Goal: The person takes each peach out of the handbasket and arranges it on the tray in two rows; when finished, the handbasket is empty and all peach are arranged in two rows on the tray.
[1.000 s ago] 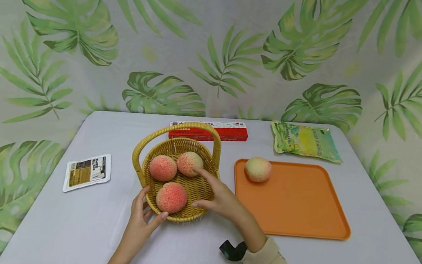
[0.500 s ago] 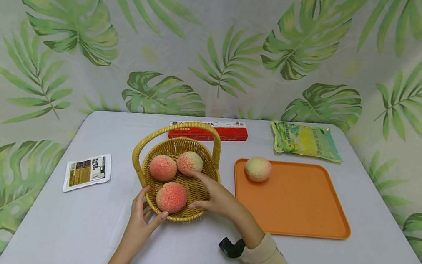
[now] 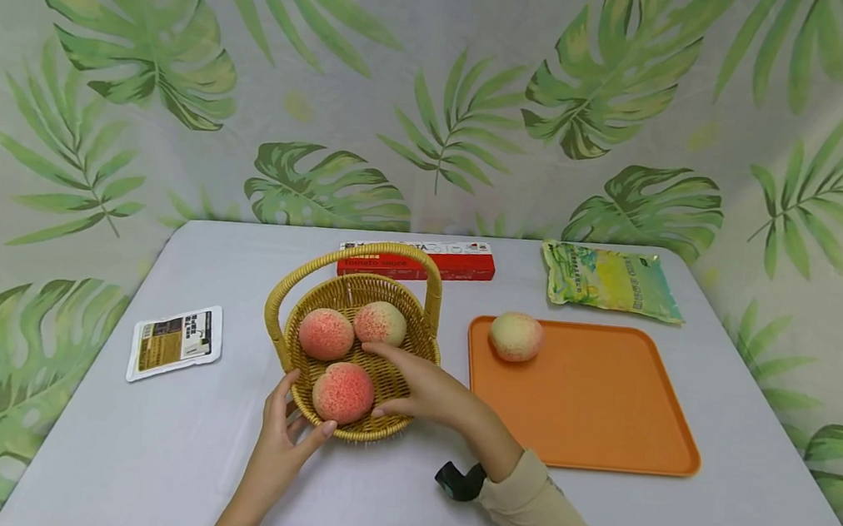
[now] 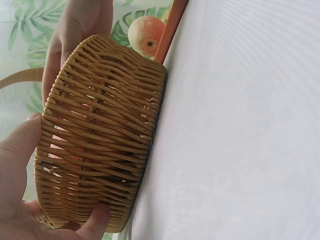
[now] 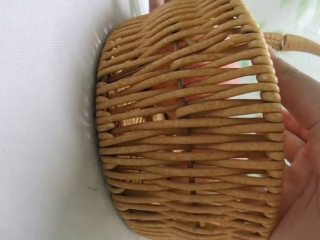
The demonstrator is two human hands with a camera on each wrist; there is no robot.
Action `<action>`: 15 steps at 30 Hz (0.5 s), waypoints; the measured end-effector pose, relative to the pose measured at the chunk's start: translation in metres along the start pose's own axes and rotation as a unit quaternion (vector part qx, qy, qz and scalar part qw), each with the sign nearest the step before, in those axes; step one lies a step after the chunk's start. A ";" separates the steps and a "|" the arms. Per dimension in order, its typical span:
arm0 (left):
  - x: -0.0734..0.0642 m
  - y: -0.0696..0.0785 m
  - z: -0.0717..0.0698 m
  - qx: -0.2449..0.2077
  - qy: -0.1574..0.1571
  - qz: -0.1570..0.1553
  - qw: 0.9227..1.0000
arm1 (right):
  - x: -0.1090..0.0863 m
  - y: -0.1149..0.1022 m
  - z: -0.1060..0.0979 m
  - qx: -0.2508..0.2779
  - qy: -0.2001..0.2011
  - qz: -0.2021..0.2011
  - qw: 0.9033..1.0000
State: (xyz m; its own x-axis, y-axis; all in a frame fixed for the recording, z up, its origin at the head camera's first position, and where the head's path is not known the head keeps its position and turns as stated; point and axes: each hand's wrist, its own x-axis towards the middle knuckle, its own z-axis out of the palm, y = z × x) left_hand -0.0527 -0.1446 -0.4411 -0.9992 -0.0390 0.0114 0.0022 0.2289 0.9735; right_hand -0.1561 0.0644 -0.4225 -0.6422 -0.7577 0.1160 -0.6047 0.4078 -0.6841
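Note:
A wicker basket point(image 3: 376, 438) with a tall arched handle stands on the table with three peaches inside: a red one at the front point(image 3: 344, 393), a red one at the left point(image 3: 326, 334) and a paler one at the back right point(image 3: 380, 324). My left hand point(image 3: 284, 435) holds the basket's near left rim, thumb on the edge and fingers against the woven side point(image 4: 100, 135). Over the basket's right side reaches my right hand point(image 3: 429, 391), thumb and fingers spread, just right of the front peach. The right wrist view shows mostly wicker point(image 5: 190, 125), hiding the fingertips.
An orange tray point(image 3: 590, 403) lies to the right, with a pale peach point(image 3: 516, 336) in its far left corner. Behind are a red tomato sauce box point(image 3: 459, 263) and a green-yellow bag point(image 3: 611, 281). A flat packet point(image 3: 176, 343) lies at left.
My right hand has shifted left and slightly lower into the basket, from beside the back-right peach toward the front one. The left hand and basket have stayed in place.

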 end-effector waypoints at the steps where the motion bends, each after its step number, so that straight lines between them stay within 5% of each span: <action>1: 0.000 0.000 0.000 0.000 0.000 0.000 1.000 | 0.001 0.000 0.000 -0.003 -0.004 -0.001 1.000; 10: 0.007 -0.030 0.000 0.002 0.002 0.019 1.000 | 0.010 0.001 0.004 -0.012 -0.031 -0.004 0.999; 15: 0.003 -0.013 -0.001 0.000 -0.001 0.010 1.000 | 0.014 0.001 0.005 -0.015 -0.041 -0.009 0.999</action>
State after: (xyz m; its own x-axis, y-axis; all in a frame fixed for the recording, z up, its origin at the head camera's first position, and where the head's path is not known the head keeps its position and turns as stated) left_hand -0.0558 -0.1483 -0.4539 -0.9991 -0.0316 0.0300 0.0220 0.2299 0.9730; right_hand -0.1631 0.0516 -0.4256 -0.5904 -0.8042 0.0679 -0.6310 0.4076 -0.6601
